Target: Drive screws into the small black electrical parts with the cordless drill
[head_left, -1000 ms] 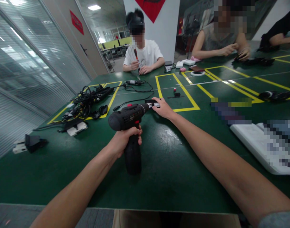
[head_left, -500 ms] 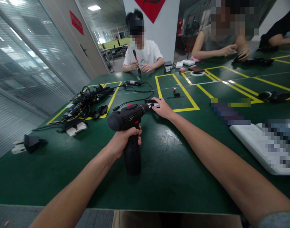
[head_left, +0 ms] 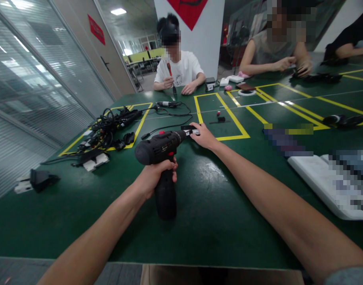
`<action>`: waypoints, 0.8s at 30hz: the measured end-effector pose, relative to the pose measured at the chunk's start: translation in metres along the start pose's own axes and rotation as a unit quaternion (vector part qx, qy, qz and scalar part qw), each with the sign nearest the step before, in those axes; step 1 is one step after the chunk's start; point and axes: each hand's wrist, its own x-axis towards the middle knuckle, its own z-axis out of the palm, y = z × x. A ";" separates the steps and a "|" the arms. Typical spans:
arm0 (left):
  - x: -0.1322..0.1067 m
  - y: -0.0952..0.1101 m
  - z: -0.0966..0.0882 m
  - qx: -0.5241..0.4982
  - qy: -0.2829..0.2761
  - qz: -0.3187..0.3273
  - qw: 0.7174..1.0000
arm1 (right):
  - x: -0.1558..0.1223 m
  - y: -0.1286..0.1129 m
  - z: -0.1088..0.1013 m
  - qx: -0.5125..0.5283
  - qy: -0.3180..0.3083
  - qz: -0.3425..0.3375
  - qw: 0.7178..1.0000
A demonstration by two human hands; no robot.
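My left hand is wrapped round the grip of a black cordless drill with red buttons. The drill lies level, its chuck pointing forward and right. At its tip is a small black and white part, which my right hand grips on the table with fingers and thumb. The drill's chuck hides some of that part, and I cannot tell whether the bit touches it.
A tangle of black cables lies on the left of the green table. A black and white piece is nearer. To the right sits a white device. Across the table, a person holds a screwdriver; others sit at right.
My hands, the drill and the small part look the same. Across the table, the person's hand on the right has moved away from the screwdriver and rests on the table.
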 end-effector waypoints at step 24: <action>-0.001 0.001 0.001 -0.001 0.005 -0.009 1.000 | 0.000 0.000 0.000 0.001 0.004 -0.001 1.000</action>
